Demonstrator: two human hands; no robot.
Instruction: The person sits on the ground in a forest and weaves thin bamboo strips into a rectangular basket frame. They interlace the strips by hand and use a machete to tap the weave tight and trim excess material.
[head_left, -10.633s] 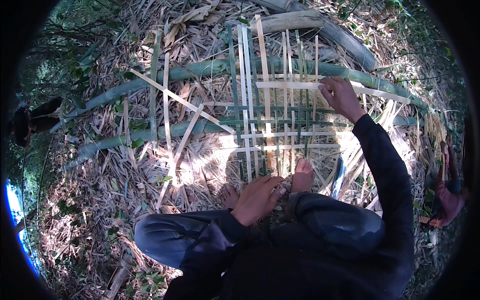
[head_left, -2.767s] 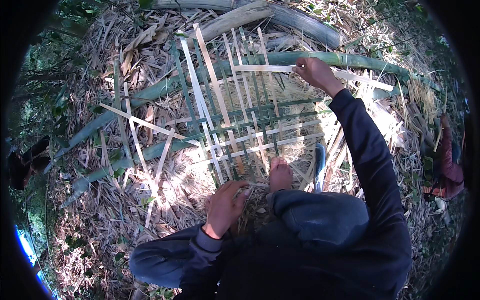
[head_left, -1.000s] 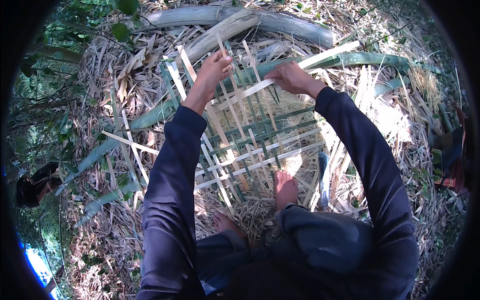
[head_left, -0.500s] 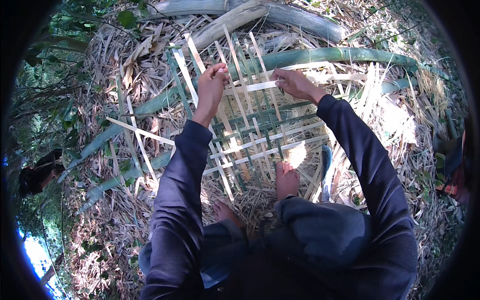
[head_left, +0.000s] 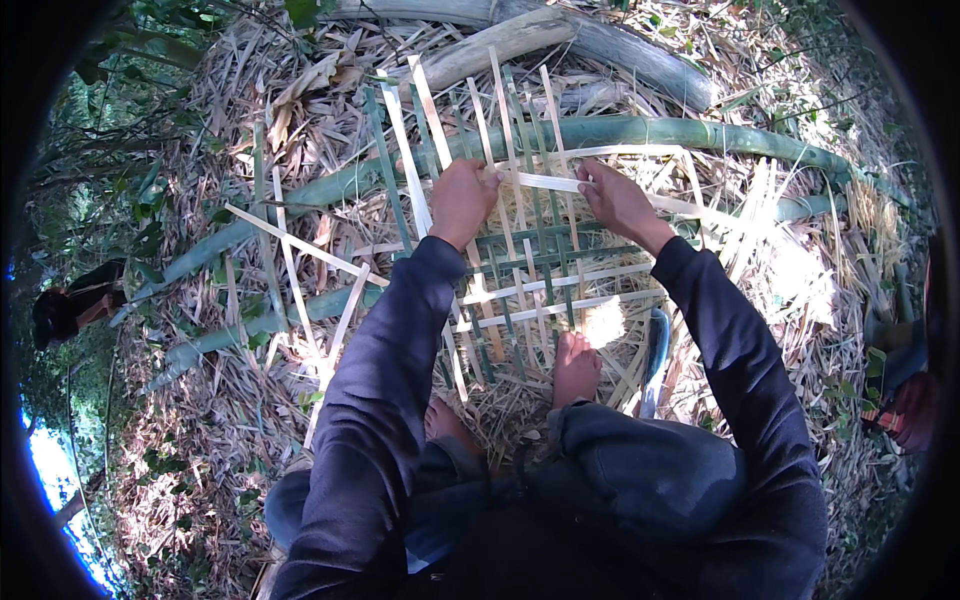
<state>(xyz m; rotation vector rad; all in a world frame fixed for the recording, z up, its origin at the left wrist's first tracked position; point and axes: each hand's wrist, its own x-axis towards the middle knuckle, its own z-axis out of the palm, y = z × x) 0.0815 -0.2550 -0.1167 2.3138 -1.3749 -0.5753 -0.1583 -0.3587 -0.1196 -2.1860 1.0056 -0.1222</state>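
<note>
A pale bamboo strip stretches crosswise between my two hands, over the upper part of an open lattice of woven bamboo strips. My left hand is closed at the strip's left end, its fingers partly hidden behind the back of the hand. At the other end, my right hand pinches the strip between thumb and fingers. Green and pale strips cross over and under in the lattice; the long upright ones reach past my hands toward the far side. My bare right foot rests at its near edge.
A thick green bamboo pole lies beyond my hands, with grey dry poles farther off. Loose strips lie at the left. Beside my right foot is a curved bluish object. Dry leaves and shavings litter the ground.
My left hand has come down and right onto the strip's left end. My right hand has shifted slightly right and down, still pinching it. The view has shifted a little.
</note>
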